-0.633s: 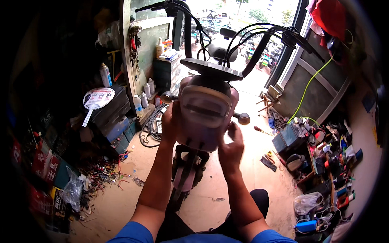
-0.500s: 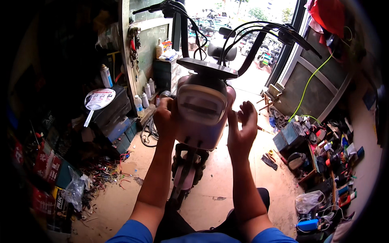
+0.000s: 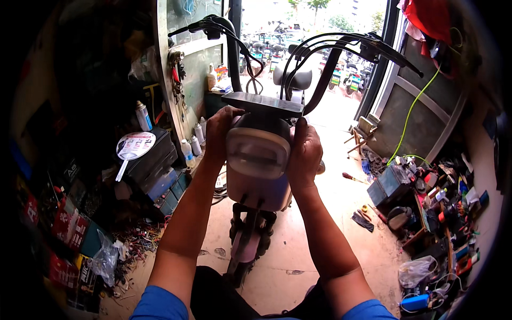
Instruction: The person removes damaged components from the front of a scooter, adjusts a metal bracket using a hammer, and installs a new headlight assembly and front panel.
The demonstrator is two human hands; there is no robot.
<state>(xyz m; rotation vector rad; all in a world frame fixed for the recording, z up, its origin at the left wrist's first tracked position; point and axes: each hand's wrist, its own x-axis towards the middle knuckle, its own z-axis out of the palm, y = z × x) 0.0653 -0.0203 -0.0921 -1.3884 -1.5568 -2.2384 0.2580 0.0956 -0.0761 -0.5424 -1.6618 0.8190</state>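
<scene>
An electric scooter faces me, with its pale rounded headlight (image 3: 258, 154) at the centre. My left hand (image 3: 218, 133) wraps round the upper left side of the headlight housing, fingers just under the flat dark display panel (image 3: 264, 104). On the opposite side my right hand (image 3: 305, 152) grips the housing, its thumb up near the panel's right end. Both hands' far fingers are hidden behind the housing. Below hangs the pinkish front cover (image 3: 256, 189), above the front wheel and mudguard (image 3: 246, 248). Handlebars (image 3: 325, 77) with loose black cables rise behind.
A round white fan (image 3: 136, 145) lies on dark boxes at left, beside a spray can (image 3: 143, 116). Tangled wires (image 3: 141, 234) cover the left floor. Tools and a battery-like box (image 3: 386, 184) crowd the right. A small wooden stool (image 3: 364, 130) stands by the doorway.
My right hand, held apart from the scooter before, has closed on the housing's right side. My left hand has moved up toward the panel. The view has shifted slightly.
</scene>
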